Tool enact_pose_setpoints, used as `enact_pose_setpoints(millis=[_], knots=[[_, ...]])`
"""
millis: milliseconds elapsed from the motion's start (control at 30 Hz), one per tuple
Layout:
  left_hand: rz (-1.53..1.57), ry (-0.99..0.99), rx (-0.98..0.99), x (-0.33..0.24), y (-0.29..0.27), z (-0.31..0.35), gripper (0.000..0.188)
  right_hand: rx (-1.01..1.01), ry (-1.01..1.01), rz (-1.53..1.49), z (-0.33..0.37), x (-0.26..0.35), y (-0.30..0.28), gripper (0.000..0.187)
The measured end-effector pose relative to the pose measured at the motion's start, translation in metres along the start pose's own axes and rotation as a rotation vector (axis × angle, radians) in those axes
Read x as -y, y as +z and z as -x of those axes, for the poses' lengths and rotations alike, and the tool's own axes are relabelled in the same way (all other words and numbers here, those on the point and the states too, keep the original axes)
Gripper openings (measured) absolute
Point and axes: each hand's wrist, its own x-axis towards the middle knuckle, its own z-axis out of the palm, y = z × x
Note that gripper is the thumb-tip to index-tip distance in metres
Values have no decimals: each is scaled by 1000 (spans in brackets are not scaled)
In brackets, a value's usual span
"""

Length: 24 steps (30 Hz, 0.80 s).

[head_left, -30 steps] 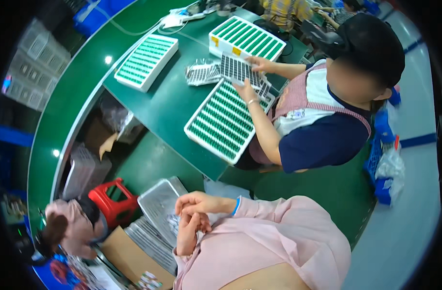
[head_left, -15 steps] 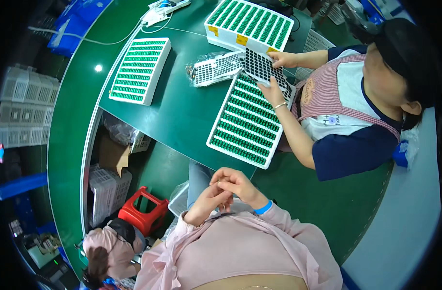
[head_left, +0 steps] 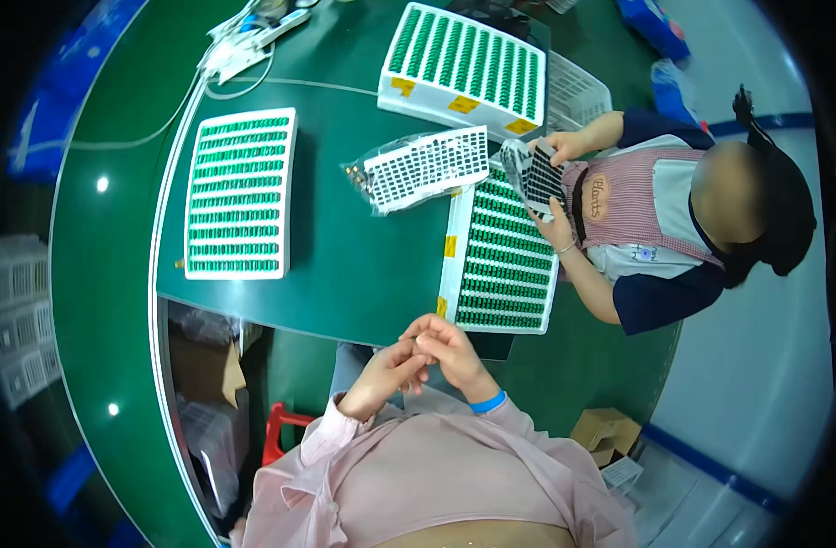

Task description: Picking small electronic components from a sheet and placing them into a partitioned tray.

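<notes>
My left hand and my right hand meet in front of my body, fingers curled and pressed together at the tips. Whether a small thing sits between them cannot be made out. A blue band circles my right wrist. Just beyond my hands, at the table's near edge, lies a white foam tray filled with rows of green parts. Over its far right corner, a co-worker's two hands hold a black-and-white grid sheet. A clear bag with white grid sheets rests beside that tray.
Another white tray with green rows stands left on the green table. A taped foam box of green parts is at the back. Cables and a power strip lie far left. A red stool stands below the table.
My view has shifted, so the table and trays appear turned. My hands stay together in nearly the same pose. The co-worker's grid sheet has moved right, off the bag, and is tilted.
</notes>
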Motion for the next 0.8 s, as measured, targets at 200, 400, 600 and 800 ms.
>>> enact_pose_setpoints(millis=[200,400,600,800], knots=[[-25,-52,17,-10,-43,5,26,-123,-32,62,-19,-11,40,18],[-47,-68,-22,-13,-31,-4,32,-113,-63,-31,-13,-9,34,23],[-130,-27,-85,-35,-2,1,32,-35,-144,-150,-7,6,25,26],[-218,-12,-166,-42,23,0,31,103,-233,-154,0,20,11,24]])
